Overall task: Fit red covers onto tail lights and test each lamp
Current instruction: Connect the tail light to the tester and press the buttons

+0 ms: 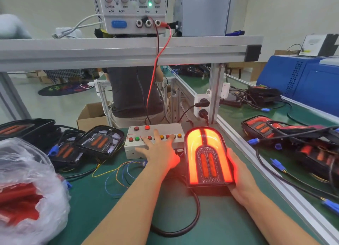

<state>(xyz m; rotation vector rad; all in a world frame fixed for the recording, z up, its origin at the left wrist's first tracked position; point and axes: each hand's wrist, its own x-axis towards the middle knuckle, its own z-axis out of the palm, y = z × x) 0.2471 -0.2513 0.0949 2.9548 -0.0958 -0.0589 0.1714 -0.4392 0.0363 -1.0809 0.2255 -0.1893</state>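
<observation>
"COARSE", "FINE", "GND" on power supply (134, 9)

Both forearms reach forward over the table. The left hand (157, 151) lies palm down with straight, spread fingers (156, 133), fingertips pressed down. The right hand (238, 176) sits toward the table's right edge, fingers curled in a sideways grip.

both forearms are bare to the bottom edge of the view; no sleeves, gloves, rings or watch show on the left hand (160, 153) or right hand (240, 180).
</observation>
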